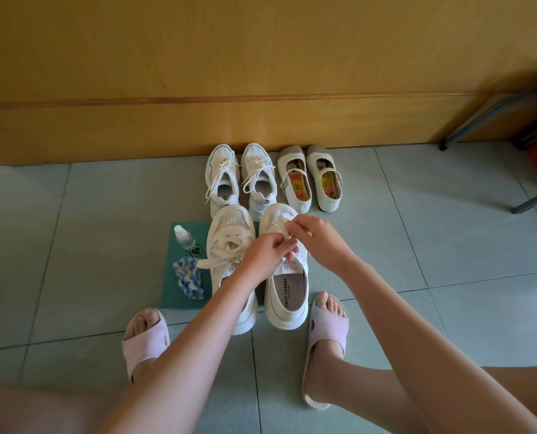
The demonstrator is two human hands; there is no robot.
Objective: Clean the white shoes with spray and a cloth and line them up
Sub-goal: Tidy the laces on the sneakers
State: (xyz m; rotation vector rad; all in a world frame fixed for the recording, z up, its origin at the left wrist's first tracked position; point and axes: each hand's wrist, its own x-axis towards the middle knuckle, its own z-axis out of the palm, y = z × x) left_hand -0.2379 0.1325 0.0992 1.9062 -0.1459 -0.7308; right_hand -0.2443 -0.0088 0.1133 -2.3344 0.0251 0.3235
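A: Grey-green floor tiles [417, 230], wood panel behind. Where are your hands?

B: Your left hand [268, 250] and right hand [318, 242] meet over the right-hand white sneaker [287, 296], and the fingers [287, 245] of both pinch its lace [283, 221].

A: And the rest?

B: The left-hand sneaker [229, 233] stands just beside it, partly on a green mat [182, 300] that carries the spray bottle [184, 238] and striped cloth [188, 277]. A laced pair [240, 180] and a strapped pair [309, 180], both white, line the panel.
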